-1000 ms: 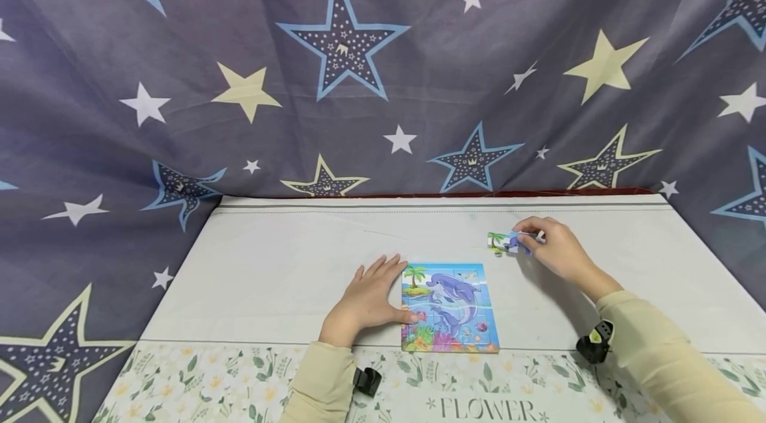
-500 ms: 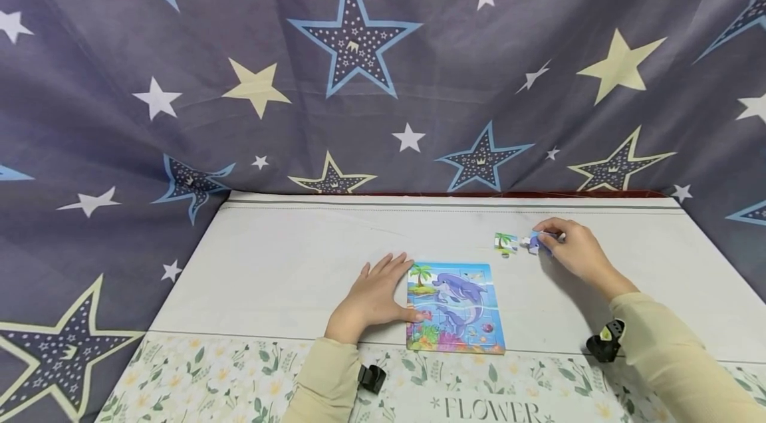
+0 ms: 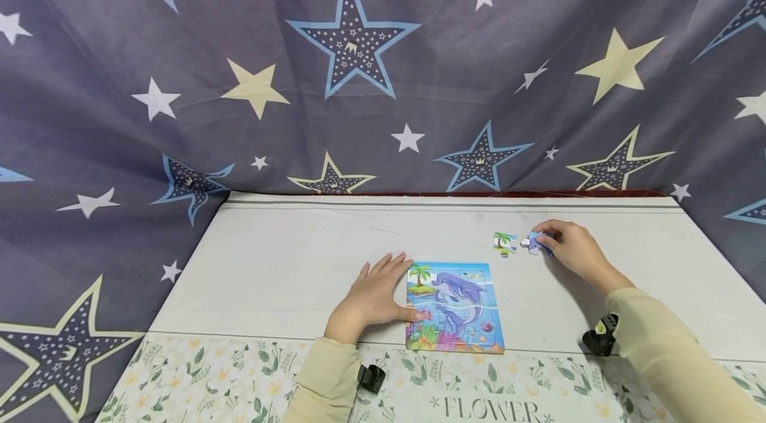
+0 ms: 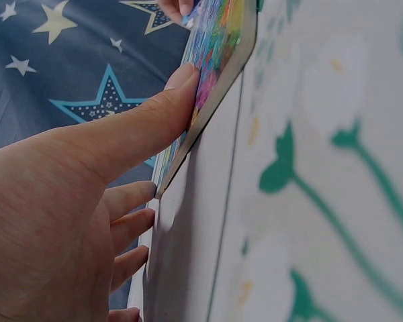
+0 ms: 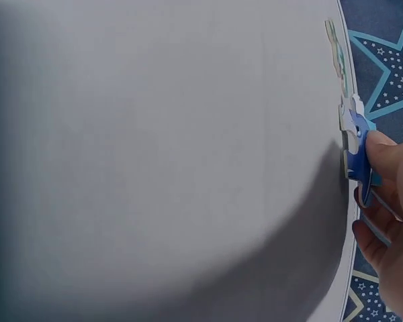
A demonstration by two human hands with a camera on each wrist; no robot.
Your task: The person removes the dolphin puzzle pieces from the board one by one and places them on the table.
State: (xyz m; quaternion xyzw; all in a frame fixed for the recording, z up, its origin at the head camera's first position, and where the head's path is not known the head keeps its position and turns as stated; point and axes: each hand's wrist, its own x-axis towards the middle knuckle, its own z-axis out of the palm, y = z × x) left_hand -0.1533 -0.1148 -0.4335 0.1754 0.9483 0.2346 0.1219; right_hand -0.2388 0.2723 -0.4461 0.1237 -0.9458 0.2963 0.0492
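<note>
A square dolphin jigsaw puzzle (image 3: pixel 457 303) lies on the table in the head view. My left hand (image 3: pixel 374 303) is at its left side, fingers spread; the thumb rests on the picture, as the left wrist view also shows. Behind the puzzle to the right, my right hand (image 3: pixel 574 250) pinches a blue and purple jigsaw piece (image 3: pixel 534 243) between thumb and fingers. In the right wrist view that dolphin piece (image 5: pixel 356 151) is partly covered by the thumb. Just left of it lies a palm tree jigsaw piece (image 3: pixel 505 243), with a small gap between them.
A white cloth (image 3: pixel 299 257) covers the table, with a flowered band (image 3: pixel 227 376) along the front. A dark star-patterned curtain (image 3: pixel 419 97) hangs behind the table's back edge and down the left side.
My right hand has drawn the dolphin piece rightward, away from the palm tree piece it was against, then shifted slightly. The left hand stays on the puzzle. The head view has shifted a little.
</note>
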